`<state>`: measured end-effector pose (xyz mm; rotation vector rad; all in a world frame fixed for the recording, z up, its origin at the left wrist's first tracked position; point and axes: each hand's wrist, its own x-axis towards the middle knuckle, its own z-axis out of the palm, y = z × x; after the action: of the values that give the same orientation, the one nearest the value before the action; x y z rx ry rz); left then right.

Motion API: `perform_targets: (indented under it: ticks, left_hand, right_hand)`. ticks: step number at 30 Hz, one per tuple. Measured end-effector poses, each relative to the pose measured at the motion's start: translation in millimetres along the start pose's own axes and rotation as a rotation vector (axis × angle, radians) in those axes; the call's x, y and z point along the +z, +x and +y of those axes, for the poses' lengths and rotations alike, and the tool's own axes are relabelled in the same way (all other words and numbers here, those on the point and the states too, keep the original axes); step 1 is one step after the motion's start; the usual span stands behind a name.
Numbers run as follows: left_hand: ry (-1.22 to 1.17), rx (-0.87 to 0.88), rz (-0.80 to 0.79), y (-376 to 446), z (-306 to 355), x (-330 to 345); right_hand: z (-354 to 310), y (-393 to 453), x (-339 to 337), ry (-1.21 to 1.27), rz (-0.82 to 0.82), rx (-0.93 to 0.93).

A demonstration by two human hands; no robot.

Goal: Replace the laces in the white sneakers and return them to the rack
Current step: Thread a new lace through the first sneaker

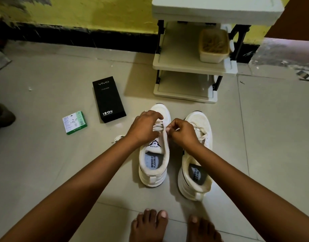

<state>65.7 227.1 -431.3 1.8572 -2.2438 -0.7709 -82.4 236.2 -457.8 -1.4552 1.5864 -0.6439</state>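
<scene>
Left sneaker: on the floor at centre, toe toward 12 o'clock, both hands over its lacing.
Right sneaker: just beside it at 3 o'clock, laced loosely.
Left hand: fingers curled down over the eyelets; what they grip cannot be told.
Right hand: fingertips pinch the lace near the upper eyelets.
Step, as judged: working the lace through the left sneaker's eyelets.
Technique: steady the tongue with the left hand, draw the lace flat and untwisted, and keep both ends even.
Rack: at 12 o'clock, beyond the toes; no shoes visible on its shelves.
Tub: on the middle shelf, holding pale strands, too blurred to name.
Black box, green box: at 10 o'clock, both closed.
</scene>
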Motion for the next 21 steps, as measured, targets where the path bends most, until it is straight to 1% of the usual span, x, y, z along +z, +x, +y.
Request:
perform_targets:
  ticks: [2,3,4,6,7,9,10,11,13,14,15,17,18,21]
  left_hand:
    - [-0.04,-0.022,-0.102,0,-11,-6]
    - [-0.087,-0.048,-0.134,-1,-16,-8]
    - [-0.116,-0.062,-0.146,-1,-18,-7]
    - [-0.1,-0.062,-0.14,-1,-16,-3]
    - [-0.08,-0.056,-0.131,-1,-13,-1]
    - [-0.064,-0.048,-0.143,1,-9,-1]
    - [-0.061,-0.047,-0.168,2,-9,-2]
    - [-0.062,-0.045,-0.205,2,-11,-5]
    - [-0.093,-0.046,-0.314,0,-15,-12]
    - [-0.097,-0.045,-0.373,-1,-16,-16]
    - [-0.079,-0.037,-0.427,-2,-18,-20]
    - [-0.033,-0.018,-0.491,-1,-19,-25]
    - [-0.022,-0.011,-0.5,0,-20,-26]
    - [-0.001,0.003,-0.472,3,-18,-22]
  right_hand:
    - [-6,0,-10,-0.14,-0.027,-0.056]
    - [-12,1,-18,-0.159,-0.025,-0.098]
    - [-20,2,-27,-0.09,-0.013,-0.135]
    - [-39,2,-44,0.191,-0.024,-0.143]
    - [-47,1,-49,0.343,-0.064,-0.136]
    - [-53,-5,-48,0.638,-0.159,-0.061]
    - [-52,-8,-42,0.679,-0.161,-0.023]
    - [-50,-11,-35,0.61,-0.127,-0.002]
    - [-34,-7,-23,0.241,-0.022,-0.032]
    - [-26,-5,-21,0.074,-0.015,-0.036]
    - [-20,-3,-19,-0.045,-0.05,-0.013]
    - [-10,-3,-17,-0.138,-0.154,0.044]
    - [-8,-5,-15,-0.175,-0.174,0.051]
    - [-6,-8,-10,-0.3,-0.112,-0.022]
